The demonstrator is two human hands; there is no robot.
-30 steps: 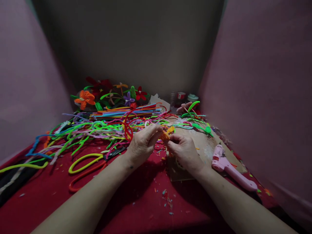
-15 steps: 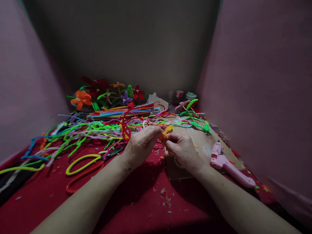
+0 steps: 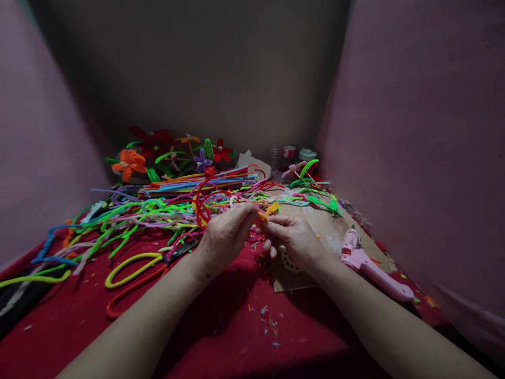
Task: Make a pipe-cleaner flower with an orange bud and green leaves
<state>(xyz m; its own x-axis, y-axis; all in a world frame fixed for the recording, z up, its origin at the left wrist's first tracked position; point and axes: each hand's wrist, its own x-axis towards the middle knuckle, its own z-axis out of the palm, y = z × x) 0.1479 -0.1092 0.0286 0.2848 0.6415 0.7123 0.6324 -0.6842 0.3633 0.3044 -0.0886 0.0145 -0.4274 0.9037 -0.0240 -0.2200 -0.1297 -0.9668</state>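
Your hands meet just ahead of centre, fingertips pinching close together.
Your left arm (image 3: 153,310) enters from 7 o'clock, bare, a dark spot at its wrist (image 3: 203,271); the left hand (image 3: 225,234) arches, fingers bent toward 2. Your right arm (image 3: 366,316) enters from 5; the right hand (image 3: 299,241) points toward 10, lower fingers (image 3: 272,249) curled loosely.

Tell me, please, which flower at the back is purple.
The purple flower is just left of the bright red flower; the others there look red, orange or pinkish.

Craft workspace: glue gun (image 3: 374,271), scissors (image 3: 168,258)
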